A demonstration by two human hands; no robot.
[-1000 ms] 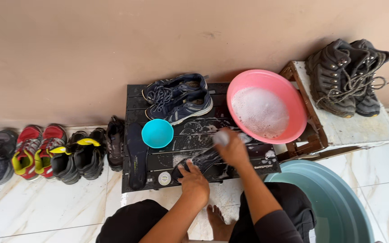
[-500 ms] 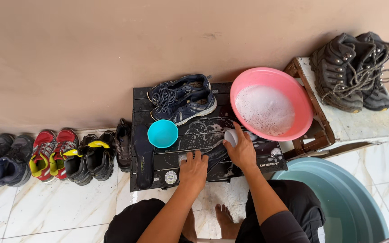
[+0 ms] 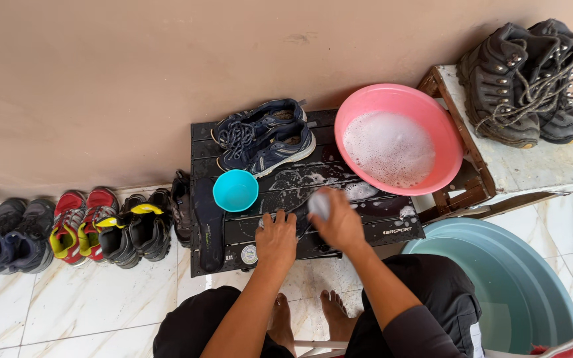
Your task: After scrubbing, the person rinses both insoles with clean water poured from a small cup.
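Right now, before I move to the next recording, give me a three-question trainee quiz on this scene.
1. True or false: the pink basin holds foamy water.
2. Which is nearest the left hand? A) boots B) blue cup C) green tub
3. Fill in: the right hand holds a soapy ____.

Key: 1 true. 2 B, the blue cup; the boots and green tub lie off to the right. 3 brush, as far as it shows.

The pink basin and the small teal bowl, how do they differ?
The pink basin is far larger than the small teal bowl. The basin holds white suds; the bowl looks empty. The basin sits at the black table's right corner, partly overhanging; the bowl sits wholly on it, beside the navy sneakers. Both are round and open-topped.
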